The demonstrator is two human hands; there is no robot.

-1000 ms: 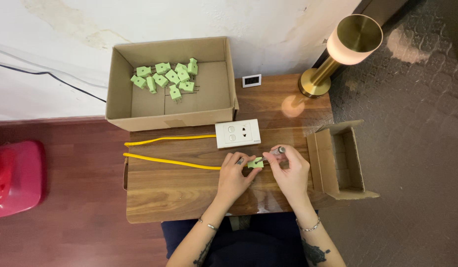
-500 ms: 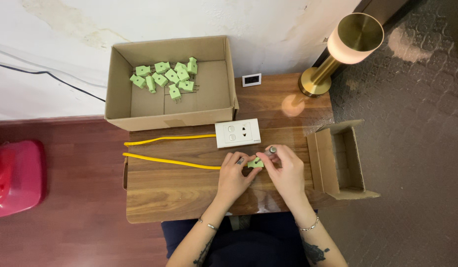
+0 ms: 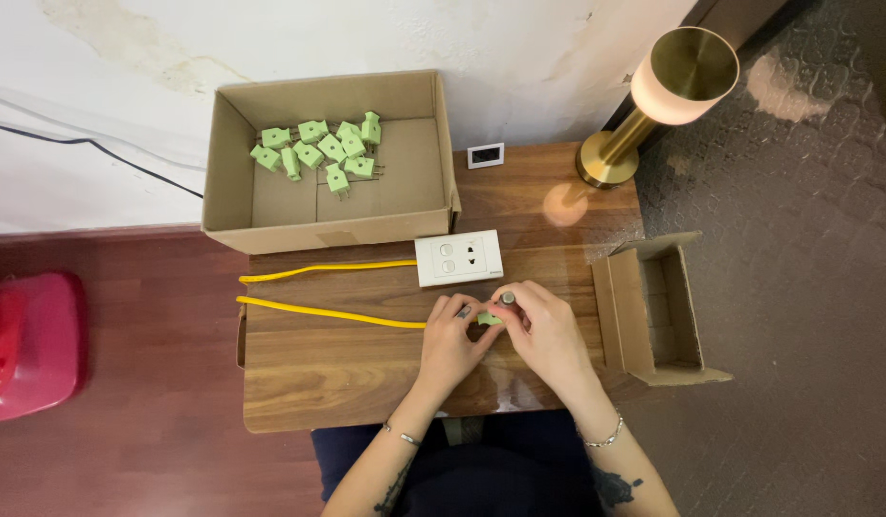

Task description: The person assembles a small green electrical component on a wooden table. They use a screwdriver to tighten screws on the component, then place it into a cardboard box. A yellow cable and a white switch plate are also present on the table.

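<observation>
Both hands together mid-table: left hand (image 3: 452, 343) and right hand (image 3: 548, 333) pinching small green plug (image 3: 488, 318) at yellow wire (image 3: 328, 312) end. Judging early going: pile of green plugs (image 3: 320, 153) waiting in big box (image 3: 230, 206), small box (image 3: 653, 369) apparently empty.

both hands pinching green plug (image 3: 488, 318), yellow wire (image 3: 328, 312), wooden table (image 3: 347, 369)

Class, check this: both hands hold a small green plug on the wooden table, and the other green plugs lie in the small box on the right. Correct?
Not quite. The head view shows the other green plugs in the large cardboard box at the back left. Both the left hand and right hand do hold a small green plug.
</observation>
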